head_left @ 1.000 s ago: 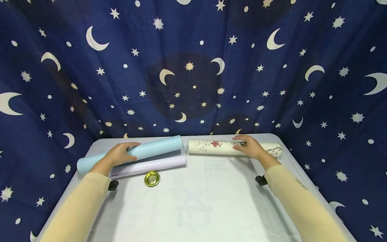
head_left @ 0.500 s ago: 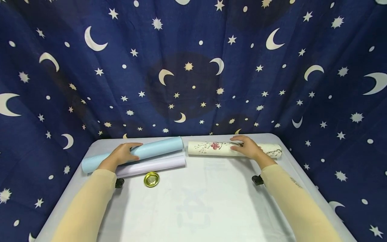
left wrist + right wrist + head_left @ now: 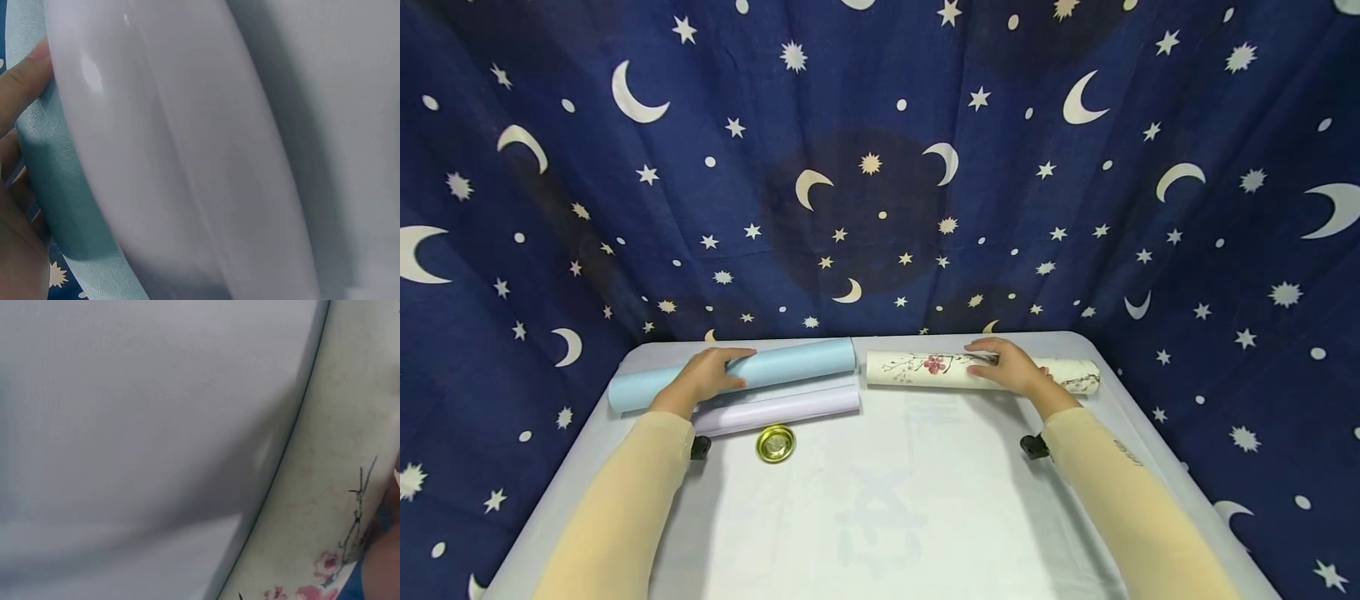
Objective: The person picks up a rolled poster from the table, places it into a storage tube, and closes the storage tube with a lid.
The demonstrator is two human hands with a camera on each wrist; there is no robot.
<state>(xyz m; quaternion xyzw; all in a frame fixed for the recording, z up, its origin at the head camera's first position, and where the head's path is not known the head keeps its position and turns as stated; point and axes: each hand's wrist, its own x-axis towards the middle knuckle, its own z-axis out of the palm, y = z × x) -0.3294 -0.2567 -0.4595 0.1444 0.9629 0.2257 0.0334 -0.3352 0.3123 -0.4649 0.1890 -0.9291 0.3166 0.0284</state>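
Observation:
My left hand [image 3: 706, 379] grips a light blue wallpaper roll [image 3: 801, 361] at the back left of the table. In the left wrist view the thumb lies on the embossed side of this blue roll [image 3: 56, 181]. Just in front of it lies a pale lilac, glossy roll [image 3: 790, 408]. At the back right, my right hand [image 3: 1011, 367] holds a cream wallpaper roll [image 3: 898, 371] with red blossoms and dark twigs, fingers over the far side and thumb on the near side. Little of that hand shows in the right wrist view beside the cream roll [image 3: 331, 425].
A small gold-coloured round dish [image 3: 775, 443] stands in front of the lilac roll. All of this is on a white-covered table [image 3: 880, 500]. A dark blue curtain [image 3: 880, 208] with moons and stars rises behind the table and at both sides.
The blue roll's left end has shifted right and back, so the roll lies less slanted. My left hand has moved a little right with it. My right hand has slid slightly left.

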